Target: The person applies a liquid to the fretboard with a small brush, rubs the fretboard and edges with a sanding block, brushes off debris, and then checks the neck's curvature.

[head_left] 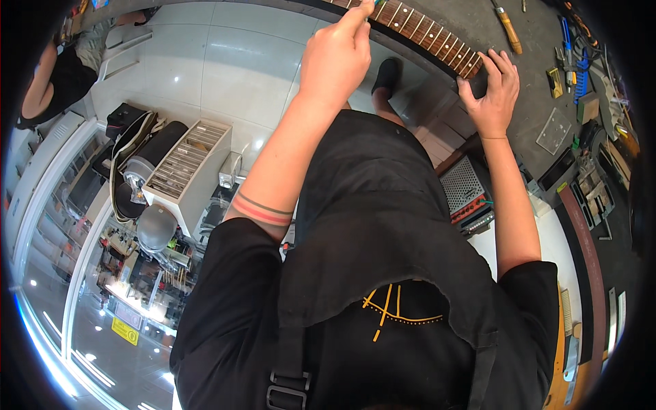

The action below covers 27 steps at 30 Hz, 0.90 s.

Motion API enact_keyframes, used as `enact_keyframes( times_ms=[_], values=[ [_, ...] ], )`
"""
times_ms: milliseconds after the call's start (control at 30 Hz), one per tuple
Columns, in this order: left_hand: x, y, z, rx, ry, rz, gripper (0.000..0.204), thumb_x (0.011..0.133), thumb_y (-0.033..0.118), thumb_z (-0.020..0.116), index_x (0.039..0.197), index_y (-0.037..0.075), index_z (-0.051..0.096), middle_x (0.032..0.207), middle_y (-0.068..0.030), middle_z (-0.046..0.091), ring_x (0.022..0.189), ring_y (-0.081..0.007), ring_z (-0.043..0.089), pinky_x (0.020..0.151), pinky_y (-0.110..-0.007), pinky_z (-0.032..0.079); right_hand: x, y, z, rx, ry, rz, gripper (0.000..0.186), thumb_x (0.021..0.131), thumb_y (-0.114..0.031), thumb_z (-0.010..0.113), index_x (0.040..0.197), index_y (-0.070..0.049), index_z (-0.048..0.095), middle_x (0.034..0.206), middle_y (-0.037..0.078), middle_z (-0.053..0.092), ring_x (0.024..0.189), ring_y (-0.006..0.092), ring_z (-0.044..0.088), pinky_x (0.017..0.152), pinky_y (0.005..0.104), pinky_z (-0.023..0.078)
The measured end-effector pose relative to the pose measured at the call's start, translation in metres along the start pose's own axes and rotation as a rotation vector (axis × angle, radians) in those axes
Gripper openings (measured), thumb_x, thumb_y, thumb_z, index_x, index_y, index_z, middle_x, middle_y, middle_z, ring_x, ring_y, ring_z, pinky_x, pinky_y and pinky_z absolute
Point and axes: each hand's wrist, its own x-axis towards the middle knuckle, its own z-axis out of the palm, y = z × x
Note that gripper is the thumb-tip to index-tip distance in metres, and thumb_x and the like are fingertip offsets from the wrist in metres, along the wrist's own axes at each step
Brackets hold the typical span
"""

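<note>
1. The guitar neck (429,35) lies across the workbench (533,116) at about twelve o'clock in the head view, its dark fretboard running from eleven toward one o'clock.
2. The left hand (336,60) is pinched shut on a small green-tipped object (376,3), too small to identify, pressed near the frets at the upper end.
3. The right hand (493,92) wraps the neck's lower end at one o'clock, fingers curled over the edge, holding it steady.
4. Likely risk: the pinched tip could skid off a fret and scratch the wood if the right hand's hold loosens.
5. A wooden-handled tool (508,29) lies near, at one o'clock, where a sliding neck could knock it.
</note>
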Motion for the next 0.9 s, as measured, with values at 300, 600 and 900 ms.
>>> enact_keyframes(
  times_ms=[300, 600, 900],
  values=[
    [-0.007, -0.005, 0.004, -0.018, 0.048, 0.0, 0.038, 0.107, 0.01, 0.07, 0.144, 0.016, 0.076, 0.098, -0.0202, 0.081, 0.089, -0.045, 0.077, 0.077, -0.054, 0.06, -0.002, 0.0, 0.0, 0.004, -0.001, 0.005, 0.07, 0.086, -0.039, 0.09, 0.15, -0.02, 0.067, 0.156, 0.004, 0.063, 0.157, 0.0328, 0.052, 0.134, 0.0593, 0.035],
    [-0.031, -0.029, 0.012, 0.045, 0.072, 0.099, 0.042, 0.109, 0.005, 0.071, 0.15, 0.013, 0.074, 0.105, -0.0196, 0.081, 0.084, -0.0366, 0.077, 0.08, -0.042, 0.061, -0.003, -0.002, -0.001, -0.009, -0.021, 0.022, 0.07, 0.087, -0.04, 0.09, 0.15, -0.02, 0.068, 0.156, 0.005, 0.063, 0.157, 0.0328, 0.052, 0.134, 0.0589, 0.035],
    [-0.038, -0.045, 0.012, -0.007, 0.119, 0.144, 0.043, 0.108, 0.003, 0.07, 0.15, 0.012, 0.075, 0.113, -0.0203, 0.082, 0.095, -0.0362, 0.081, 0.086, -0.043, 0.063, -0.003, -0.002, -0.001, -0.003, -0.014, 0.026, 0.07, 0.086, -0.038, 0.089, 0.15, -0.02, 0.068, 0.156, 0.005, 0.063, 0.157, 0.033, 0.052, 0.135, 0.0588, 0.035]
  ],
)
